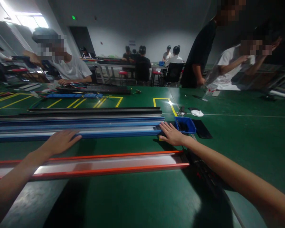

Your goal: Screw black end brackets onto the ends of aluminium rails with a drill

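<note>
A long blue metal channel (118, 130) lies crosswise on the green table, side by side with other blue and black lengths. My left hand (63, 141) rests flat on its near edge, fingers stretched out. At the channel's right end my right hand (172, 133) lies with fingers spread, touching the end beside a small dark piece. Closer to me, an orange-edged channel (123, 162) with a pale inside runs under my left forearm. Just right of my right hand stands a blue bin (188, 125) with dark parts in it.
A dark flat slab (202, 129) lies beside the bin, with a crumpled white item (197, 113) behind it. Yellow tape lines (161, 98) mark the green table (247, 136). A person in white (71, 68) sits across at left; others sit or stand at right.
</note>
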`<state>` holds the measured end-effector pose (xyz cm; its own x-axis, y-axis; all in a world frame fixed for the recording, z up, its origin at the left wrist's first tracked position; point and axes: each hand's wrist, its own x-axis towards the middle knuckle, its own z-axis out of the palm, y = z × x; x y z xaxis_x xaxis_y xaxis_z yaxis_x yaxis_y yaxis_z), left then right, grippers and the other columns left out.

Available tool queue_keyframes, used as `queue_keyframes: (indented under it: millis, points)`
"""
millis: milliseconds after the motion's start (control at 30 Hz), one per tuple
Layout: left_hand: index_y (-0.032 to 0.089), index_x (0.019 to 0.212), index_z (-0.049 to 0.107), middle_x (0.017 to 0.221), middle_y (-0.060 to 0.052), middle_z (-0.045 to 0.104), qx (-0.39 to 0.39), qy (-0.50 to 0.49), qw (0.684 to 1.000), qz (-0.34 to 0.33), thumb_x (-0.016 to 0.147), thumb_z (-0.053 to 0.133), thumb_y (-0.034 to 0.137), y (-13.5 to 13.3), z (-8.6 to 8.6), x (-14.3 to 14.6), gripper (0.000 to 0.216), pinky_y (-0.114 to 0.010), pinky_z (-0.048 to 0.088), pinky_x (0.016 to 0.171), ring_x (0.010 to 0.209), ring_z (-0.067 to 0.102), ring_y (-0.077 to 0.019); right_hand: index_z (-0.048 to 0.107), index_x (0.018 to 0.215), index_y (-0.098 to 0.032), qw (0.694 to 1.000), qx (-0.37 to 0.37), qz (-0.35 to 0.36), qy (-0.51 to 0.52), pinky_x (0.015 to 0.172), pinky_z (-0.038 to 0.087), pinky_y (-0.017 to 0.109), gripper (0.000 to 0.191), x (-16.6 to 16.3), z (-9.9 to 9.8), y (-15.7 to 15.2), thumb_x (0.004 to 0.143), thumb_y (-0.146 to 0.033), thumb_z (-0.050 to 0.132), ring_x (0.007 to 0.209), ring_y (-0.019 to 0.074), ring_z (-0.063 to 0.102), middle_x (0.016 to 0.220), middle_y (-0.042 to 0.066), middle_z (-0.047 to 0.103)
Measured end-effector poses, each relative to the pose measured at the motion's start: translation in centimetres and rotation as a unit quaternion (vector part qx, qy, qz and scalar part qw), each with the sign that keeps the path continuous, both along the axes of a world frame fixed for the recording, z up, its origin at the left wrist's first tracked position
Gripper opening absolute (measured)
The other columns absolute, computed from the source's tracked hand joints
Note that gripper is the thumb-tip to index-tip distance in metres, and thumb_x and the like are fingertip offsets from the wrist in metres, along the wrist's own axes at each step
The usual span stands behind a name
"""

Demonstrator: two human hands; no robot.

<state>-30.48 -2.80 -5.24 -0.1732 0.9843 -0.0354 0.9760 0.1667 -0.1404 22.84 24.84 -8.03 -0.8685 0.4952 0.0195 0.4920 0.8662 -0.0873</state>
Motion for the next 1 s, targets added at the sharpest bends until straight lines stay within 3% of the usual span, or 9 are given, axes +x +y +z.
queue_keyframes:
  millis: [167, 333, 500, 667, 833, 1000]
  points:
    - [0.001, 0.136, 0.055, 0.136, -0.017, 0.065, -0.001, -0.017, 1.0, 0.014, 0.107, 0.022, 0.048, -0.2, -0.7, 0.1, 0.064, -0.045, 0.041, 0.109, 0.127, 0.059, -0.0316, 0.006, 0.164, -0.007, 1.0, 0.015, -0.005, 0.008, 0.125, 0.012, 0.06, 0.087, -0.8, 0.1, 0.4, 0.102, -0.067, 0.021, 0.156, 0.0362, 0.005, 0.169, 0.021, 0.009]
    - [0.0, 0.136, 0.054, 0.137, -0.02, 0.063, -0.008, -0.029, 0.999, 0.024, 0.106, 0.022, 0.046, -0.2, -0.9, -0.3, 0.063, -0.046, 0.039, 0.11, 0.129, 0.058, -0.0313, 0.003, 0.165, -0.01, 1.0, 0.014, -0.013, 0.007, 0.124, 0.017, 0.061, 0.085, -1.6, -0.6, 0.4, 0.103, -0.065, 0.021, 0.155, 0.0376, 0.009, 0.169, 0.02, 0.011]
    - [0.011, 0.141, 0.054, 0.15, -0.017, 0.054, -0.038, 0.0, 0.999, 0.025, 0.102, 0.03, 0.022, -1.7, -1.9, -1.3, 0.046, -0.059, 0.03, 0.114, 0.138, 0.048, -0.0333, 0.009, 0.164, -0.005, 1.0, 0.005, -0.019, 0.0, 0.124, 0.015, 0.06, 0.087, -1.5, -0.5, -0.4, 0.102, -0.067, 0.018, 0.156, 0.0366, 0.008, 0.168, 0.023, 0.012]
    - [0.02, 0.141, 0.057, 0.158, -0.014, 0.045, -0.073, 0.089, 0.993, -0.02, 0.096, 0.027, 0.003, -3.6, -2.0, -1.0, 0.056, -0.066, 0.023, 0.114, 0.142, 0.042, -0.0334, 0.011, 0.164, -0.006, 0.999, -0.025, -0.023, -0.015, 0.124, 0.016, 0.06, 0.089, -0.9, 0.3, -1.2, 0.102, -0.069, 0.019, 0.156, 0.0357, 0.006, 0.168, 0.022, 0.011]
    - [0.022, 0.14, 0.057, 0.158, -0.013, 0.045, -0.098, 0.113, 0.989, -0.002, 0.093, 0.032, 0.004, -4.6, -2.3, -0.5, 0.055, -0.065, 0.024, 0.114, 0.143, 0.042, -0.0331, 0.004, 0.165, -0.013, 0.998, -0.056, -0.024, -0.025, 0.123, 0.017, 0.063, 0.087, -0.1, 0.5, -1.7, 0.101, -0.069, 0.022, 0.155, 0.0371, 0.007, 0.169, 0.019, 0.009]
    - [0.022, 0.129, 0.066, 0.15, -0.012, 0.056, -0.044, 0.078, 0.996, -0.007, 0.088, 0.046, 0.018, -5.3, -3.7, -1.3, 0.045, -0.065, 0.029, 0.111, 0.138, 0.048, -0.0374, 0.005, 0.165, -0.014, 0.996, -0.076, -0.018, -0.035, 0.124, 0.017, 0.062, 0.088, 0.6, 0.9, -2.5, 0.101, -0.07, 0.027, 0.155, 0.0376, 0.005, 0.169, 0.017, 0.008]
